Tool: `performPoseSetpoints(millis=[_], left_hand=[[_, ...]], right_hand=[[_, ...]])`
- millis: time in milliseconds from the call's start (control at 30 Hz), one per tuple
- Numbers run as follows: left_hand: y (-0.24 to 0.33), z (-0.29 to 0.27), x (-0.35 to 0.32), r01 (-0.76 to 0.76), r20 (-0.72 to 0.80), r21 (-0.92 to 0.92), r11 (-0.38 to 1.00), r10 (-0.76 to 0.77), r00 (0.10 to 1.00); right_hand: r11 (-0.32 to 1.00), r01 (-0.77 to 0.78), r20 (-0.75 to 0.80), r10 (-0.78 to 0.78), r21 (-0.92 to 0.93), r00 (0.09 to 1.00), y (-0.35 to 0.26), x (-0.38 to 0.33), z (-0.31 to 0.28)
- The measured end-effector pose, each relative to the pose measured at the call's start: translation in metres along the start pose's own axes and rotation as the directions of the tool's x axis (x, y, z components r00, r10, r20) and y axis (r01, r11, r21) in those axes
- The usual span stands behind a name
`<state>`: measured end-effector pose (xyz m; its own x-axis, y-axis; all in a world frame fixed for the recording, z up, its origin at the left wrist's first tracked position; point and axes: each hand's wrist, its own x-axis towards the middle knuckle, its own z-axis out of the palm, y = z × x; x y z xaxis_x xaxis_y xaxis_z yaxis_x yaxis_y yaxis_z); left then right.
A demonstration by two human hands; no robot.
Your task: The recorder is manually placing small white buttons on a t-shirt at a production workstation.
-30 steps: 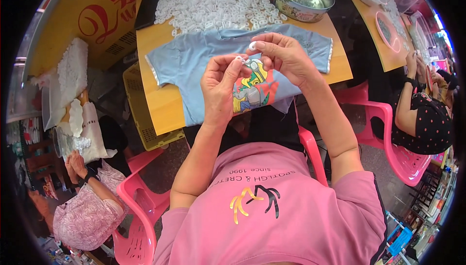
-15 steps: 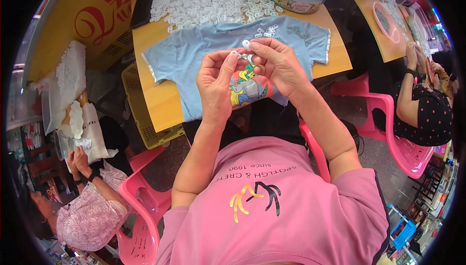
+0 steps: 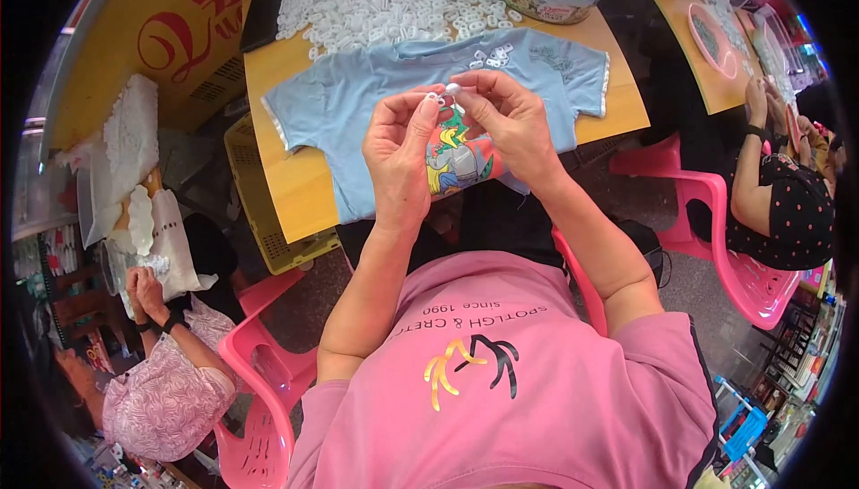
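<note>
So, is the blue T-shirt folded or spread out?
Spread out: the blue T-shirt lies across the yellow table, both sleeves reaching out sideways.

Apparent small workshop, yellow worktable (image 3: 291, 195), heaped white links (image 3: 385, 1), nearby co-worker (image 3: 172, 410), pink chairs (image 3: 279, 422)

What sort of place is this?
Probably a small shared workshop for handwork: a heap of small white links on the yellow table, with one co-worker at left and another person at right, both near more white pieces.
</note>
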<state>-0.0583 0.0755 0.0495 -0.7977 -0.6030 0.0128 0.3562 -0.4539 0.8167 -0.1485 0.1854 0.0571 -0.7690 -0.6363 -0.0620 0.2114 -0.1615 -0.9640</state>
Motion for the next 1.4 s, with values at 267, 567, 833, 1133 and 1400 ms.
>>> performPoseSetpoints(millis=[267,567,833,1133,1400], left_hand=[[-0.001,0.0,-0.002,-0.045,0.042,0.103,0.994,0.041,0.998],[0.002,-0.001,-0.004,0.046,-0.005,0.107,0.993,-0.046,0.999],[0.001,-0.001,-0.002,0.059,0.006,0.103,0.993,-0.06,0.998],[-0.001,-0.001,-0.002,0.069,-0.008,0.14,0.988,-0.068,0.998],[-0.002,-0.002,-0.001,0.077,-0.042,0.132,0.988,-0.072,0.997]], right_hand=[[1.0,-0.013,-0.009,0.013,-0.001,1.0,0.004,0.002,-0.003],[0.985,0.156,0.107,-0.148,-0.069,0.983,-0.013,0.002,-0.007],[0.977,0.176,0.13,-0.16,-0.118,0.978,-0.012,0.004,-0.012],[0.949,0.256,0.131,-0.235,-0.185,0.963,-0.007,0.004,-0.009],[0.935,0.268,0.108,-0.249,-0.233,0.962,-0.004,0.003,-0.005]])
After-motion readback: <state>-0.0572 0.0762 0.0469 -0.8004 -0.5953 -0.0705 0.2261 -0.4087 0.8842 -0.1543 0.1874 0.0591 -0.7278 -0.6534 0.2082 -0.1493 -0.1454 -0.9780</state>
